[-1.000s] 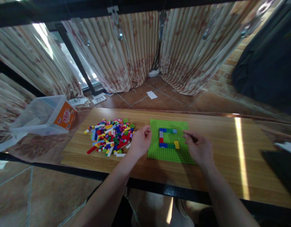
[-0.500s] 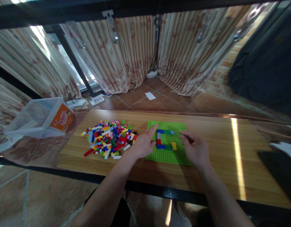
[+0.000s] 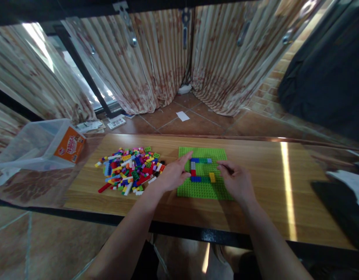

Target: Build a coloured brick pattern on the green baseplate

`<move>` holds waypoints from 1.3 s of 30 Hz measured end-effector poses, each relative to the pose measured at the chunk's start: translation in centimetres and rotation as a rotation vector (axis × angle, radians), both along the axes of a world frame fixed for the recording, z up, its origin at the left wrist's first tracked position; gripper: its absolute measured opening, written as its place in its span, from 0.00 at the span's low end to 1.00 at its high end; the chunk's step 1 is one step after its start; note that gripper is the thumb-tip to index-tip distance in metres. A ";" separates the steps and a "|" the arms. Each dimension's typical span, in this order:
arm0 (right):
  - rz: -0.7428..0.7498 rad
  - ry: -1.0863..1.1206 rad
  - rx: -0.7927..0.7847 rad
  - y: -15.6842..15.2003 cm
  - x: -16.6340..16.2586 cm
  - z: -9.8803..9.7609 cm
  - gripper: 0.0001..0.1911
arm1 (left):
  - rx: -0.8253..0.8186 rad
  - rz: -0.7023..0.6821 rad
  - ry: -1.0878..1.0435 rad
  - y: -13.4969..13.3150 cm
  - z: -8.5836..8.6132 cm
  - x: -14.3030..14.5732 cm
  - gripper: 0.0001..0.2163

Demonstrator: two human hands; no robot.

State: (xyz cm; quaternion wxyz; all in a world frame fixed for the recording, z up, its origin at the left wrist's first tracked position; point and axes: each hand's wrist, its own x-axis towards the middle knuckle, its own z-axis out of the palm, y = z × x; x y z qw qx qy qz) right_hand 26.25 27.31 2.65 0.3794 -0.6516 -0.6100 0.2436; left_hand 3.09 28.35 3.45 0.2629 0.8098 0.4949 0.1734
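Note:
A green baseplate (image 3: 203, 190) lies on the wooden table (image 3: 255, 194). On it stands a bent row of bricks (image 3: 199, 170), blue, red, grey, green and yellow. My left hand (image 3: 173, 175) rests on the plate's left edge with the forefinger stretched out toward the blue brick at the row's far end. My right hand (image 3: 236, 181) lies on the plate's right side, fingers curled together beside the yellow brick; anything between them is hidden. A heap of loose coloured bricks (image 3: 129, 169) lies left of the plate.
A clear plastic tub with an orange label (image 3: 42, 144) stands at the table's far left. Striped curtains (image 3: 168, 58) hang behind the table, and a tiled floor lies below. A dark object (image 3: 337, 202) sits at the right edge, with white paper (image 3: 347, 179) beside it.
My left hand went from a loose fist at the plate's left edge to a pointing forefinger over the bricks. The right hand stayed in place. The view shifted slightly right and up.

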 end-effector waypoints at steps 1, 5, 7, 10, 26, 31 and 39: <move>0.002 -0.009 -0.005 0.0 0.0 0.0 0.17 | 0.001 -0.002 0.004 0.0 0.0 0.0 0.36; 0.025 -0.046 -0.011 0.0 0.0 -0.2 0.16 | -0.003 -0.011 0.004 -0.1 -0.1 -0.1 0.37; 0.038 -0.073 -0.005 0.0 -0.1 -0.3 0.16 | -0.003 -0.021 0.005 -0.2 -0.1 -0.2 0.37; 0.052 -0.094 0.006 -0.1 -0.2 -0.3 0.16 | 0.009 -0.036 0.012 -0.2 -0.1 -0.3 0.36; 0.084 -0.214 -0.026 -0.2 -0.5 -0.5 0.17 | 0.035 0.022 0.063 -0.5 0.1 0.4 0.33; 0.069 -0.197 -0.029 0.0 -0.2 -0.5 0.17 | 0.045 0.020 0.053 -0.6 0.0 0.5 0.33; 0.011 -0.167 -0.043 0.2 0.2 -0.2 0.17 | 0.055 0.043 0.057 -0.9 0.1 0.8 0.33</move>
